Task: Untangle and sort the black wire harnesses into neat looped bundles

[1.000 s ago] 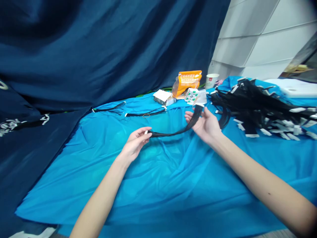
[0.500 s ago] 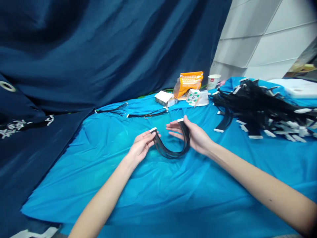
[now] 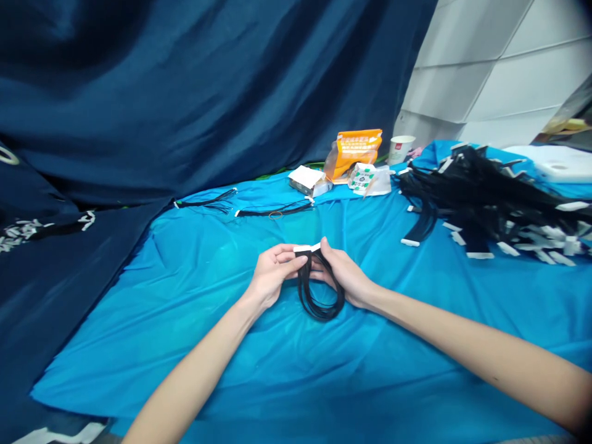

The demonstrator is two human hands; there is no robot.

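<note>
A black ribbon-like cable with a white connector at each end hangs in a closed loop between my hands, above the blue cloth. My left hand pinches one end just under its connector, thumb on top. The other end is gripped by my right hand, thumb up beside the connector and its fingers partly hidden behind the cable. Both white connectors are side by side at the top of the loop; whether they touch I cannot tell.
A large heap of similar black cables lies on the right. At the back are two thin cable bundles, a small box, an orange bag, a white-green packet and a paper cup. A dark blue curtain hangs behind.
My hands have come together, bringing the two connectors side by side. The cable has gone from a wide U to a narrow loop hanging lower.
</note>
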